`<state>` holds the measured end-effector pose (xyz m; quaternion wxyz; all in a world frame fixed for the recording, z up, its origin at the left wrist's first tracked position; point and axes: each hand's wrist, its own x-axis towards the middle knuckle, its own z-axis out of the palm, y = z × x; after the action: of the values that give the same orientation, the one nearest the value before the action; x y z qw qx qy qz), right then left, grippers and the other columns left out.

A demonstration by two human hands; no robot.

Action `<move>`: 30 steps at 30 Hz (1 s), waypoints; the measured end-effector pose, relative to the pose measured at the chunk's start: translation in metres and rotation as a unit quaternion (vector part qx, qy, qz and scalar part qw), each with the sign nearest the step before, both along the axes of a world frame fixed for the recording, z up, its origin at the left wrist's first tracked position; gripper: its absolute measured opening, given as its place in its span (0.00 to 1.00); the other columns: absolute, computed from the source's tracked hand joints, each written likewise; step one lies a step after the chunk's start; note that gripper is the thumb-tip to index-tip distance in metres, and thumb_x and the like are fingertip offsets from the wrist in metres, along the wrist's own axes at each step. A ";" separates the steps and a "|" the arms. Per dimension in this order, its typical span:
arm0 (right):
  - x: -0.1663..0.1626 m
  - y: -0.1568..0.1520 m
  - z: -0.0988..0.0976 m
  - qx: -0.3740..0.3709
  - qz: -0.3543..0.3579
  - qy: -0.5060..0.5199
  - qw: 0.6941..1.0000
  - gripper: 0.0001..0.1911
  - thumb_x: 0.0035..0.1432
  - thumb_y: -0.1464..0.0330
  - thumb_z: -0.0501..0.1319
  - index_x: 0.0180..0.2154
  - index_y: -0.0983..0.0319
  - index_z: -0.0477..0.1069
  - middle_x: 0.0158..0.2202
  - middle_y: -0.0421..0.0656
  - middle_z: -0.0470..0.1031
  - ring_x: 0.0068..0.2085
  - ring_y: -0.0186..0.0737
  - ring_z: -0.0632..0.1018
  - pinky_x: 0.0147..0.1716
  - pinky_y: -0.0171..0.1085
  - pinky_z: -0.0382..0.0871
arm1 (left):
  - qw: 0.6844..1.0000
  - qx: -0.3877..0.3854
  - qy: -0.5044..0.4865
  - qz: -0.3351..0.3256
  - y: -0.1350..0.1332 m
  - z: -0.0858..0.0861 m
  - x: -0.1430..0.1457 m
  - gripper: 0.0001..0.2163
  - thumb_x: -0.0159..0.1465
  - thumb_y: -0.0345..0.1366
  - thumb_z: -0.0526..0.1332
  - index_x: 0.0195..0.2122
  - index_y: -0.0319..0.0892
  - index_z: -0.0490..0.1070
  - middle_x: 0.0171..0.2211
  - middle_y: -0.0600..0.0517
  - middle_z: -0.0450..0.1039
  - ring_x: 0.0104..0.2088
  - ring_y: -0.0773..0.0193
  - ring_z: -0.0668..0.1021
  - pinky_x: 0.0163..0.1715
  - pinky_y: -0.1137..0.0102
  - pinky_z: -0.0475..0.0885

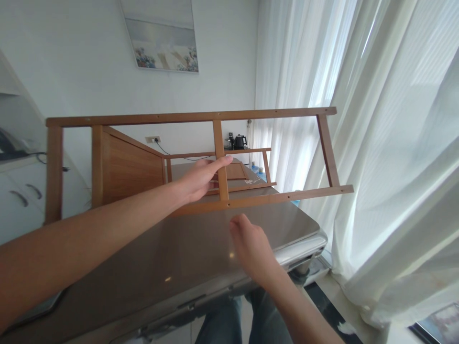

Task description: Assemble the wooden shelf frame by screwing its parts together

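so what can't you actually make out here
Head view only:
- left hand: lies on the middle bar of the wooden frame; the hand's own back hides whether the thumb grips.
- right hand: seen from behind, so palm and fingertips are hidden.
- kettle: too small for detail.
- wall picture: top cut off by the upper edge.
- white cabinet: cut by the left edge.

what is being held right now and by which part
The left hand holds the wooden frame by its middle upright slat. The right hand hovers open just below the lower rail, apparently not touching it.
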<state>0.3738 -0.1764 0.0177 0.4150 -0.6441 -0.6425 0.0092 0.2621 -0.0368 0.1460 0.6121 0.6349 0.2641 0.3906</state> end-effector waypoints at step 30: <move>-0.015 0.028 -0.016 0.056 0.105 0.311 0.943 0.20 0.73 0.58 0.54 0.29 0.58 0.65 0.24 0.36 0.70 0.27 0.36 0.72 0.29 0.34 0.61 | 1.000 -0.003 0.006 -0.022 -0.007 -0.009 0.002 0.19 0.54 0.47 0.77 0.39 0.39 0.79 0.43 0.43 0.81 0.45 0.51 0.80 0.50 0.54 0.75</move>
<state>0.3591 -0.1483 0.0017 0.6261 -0.5137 -0.5453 0.2165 0.2639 -0.0436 0.1371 0.6209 0.6408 0.2556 0.3722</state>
